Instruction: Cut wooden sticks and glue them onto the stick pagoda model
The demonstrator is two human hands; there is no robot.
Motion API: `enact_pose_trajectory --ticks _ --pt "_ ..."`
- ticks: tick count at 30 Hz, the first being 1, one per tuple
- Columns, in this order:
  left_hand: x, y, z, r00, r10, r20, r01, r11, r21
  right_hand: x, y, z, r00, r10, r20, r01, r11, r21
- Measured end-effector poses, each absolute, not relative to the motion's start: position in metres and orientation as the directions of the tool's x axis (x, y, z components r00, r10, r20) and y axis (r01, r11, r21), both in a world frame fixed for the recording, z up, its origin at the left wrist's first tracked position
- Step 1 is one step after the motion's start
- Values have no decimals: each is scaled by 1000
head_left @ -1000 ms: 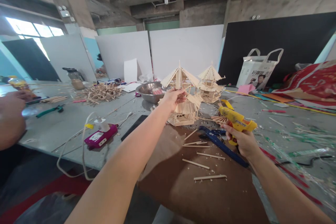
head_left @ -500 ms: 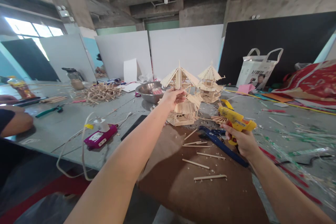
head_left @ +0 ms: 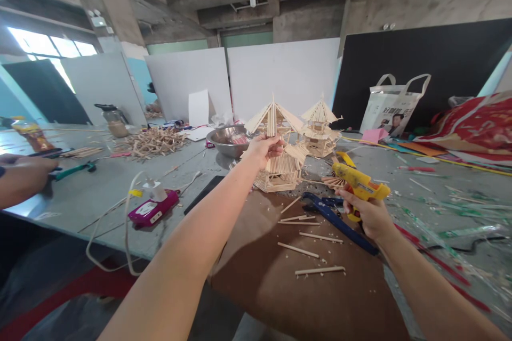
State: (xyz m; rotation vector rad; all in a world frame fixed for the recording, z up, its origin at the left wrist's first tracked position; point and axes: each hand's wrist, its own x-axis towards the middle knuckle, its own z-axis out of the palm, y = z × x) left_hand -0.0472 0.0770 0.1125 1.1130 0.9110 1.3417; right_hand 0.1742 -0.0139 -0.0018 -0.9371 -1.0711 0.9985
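Observation:
My left hand (head_left: 267,150) reaches forward, its fingers pinched on a wooden stick (head_left: 272,122) against the front of a pointed stick roof (head_left: 286,114). The roof belongs to a pagoda model whose lower tier (head_left: 278,180) shows beneath my hand; my fingers hide part of the join. My right hand (head_left: 370,216) is closed around the handle of a yellow glue gun (head_left: 360,180), its nozzle turned left towards the model. Behind it to the right stands a second, smaller stick pagoda (head_left: 320,130).
Several loose sticks (head_left: 320,270) and blue-handled pliers (head_left: 340,224) lie on the brown board (head_left: 256,277). A metal bowl (head_left: 228,141), a stick pile (head_left: 154,142) and a purple power strip (head_left: 154,209) are at left. Another person's hand (head_left: 30,176) is at the far left.
At the far left, the other person's hand has moved up and right, to the green-handled tool. My own hands, the glue gun and the model look unmoved.

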Motion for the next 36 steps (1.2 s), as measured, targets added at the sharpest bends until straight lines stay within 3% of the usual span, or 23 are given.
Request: enact_pose_trajectory --ticks 36 --pt "-47 77 109 82 986 144 -302 -113 947 173 -15 -1 169 949 266 -206 298 -932"
